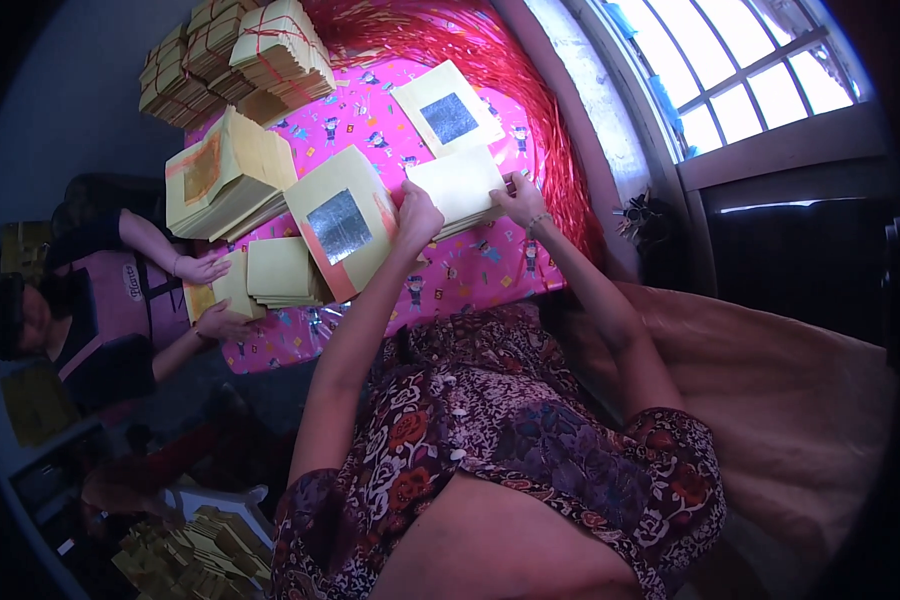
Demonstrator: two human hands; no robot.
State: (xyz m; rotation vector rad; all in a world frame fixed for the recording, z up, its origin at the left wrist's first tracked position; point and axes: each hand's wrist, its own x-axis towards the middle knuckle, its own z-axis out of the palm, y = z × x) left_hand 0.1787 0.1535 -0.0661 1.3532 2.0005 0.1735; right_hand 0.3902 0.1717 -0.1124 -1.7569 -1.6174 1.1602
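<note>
Both my hands grip a small stack of pale yellow paper sheets [456, 182] low over the pink table. My left hand [420, 214] is closed on its left edge, with the fingers partly hidden. At the right edge, my right hand [521, 200] pinches the sheets between thumb and fingers. Just left of my left hand lies a yellow sheet with a silver foil square [340, 228] and an orange band. Another foil-squared yellow sheet [448, 116] rests beyond the stack. A smaller pile of plain yellow paper [282, 270] sits farther left.
A tall paper stack [232, 180] and red-tied bundles [282, 50] occupy the table's far left. Red plastic strands [560, 170] line its right edge beside the barred window [740, 70]. At left, a co-worker's hands [210, 270] touch yellow paper. The patterned pink tablecloth [470, 275] shows in front.
</note>
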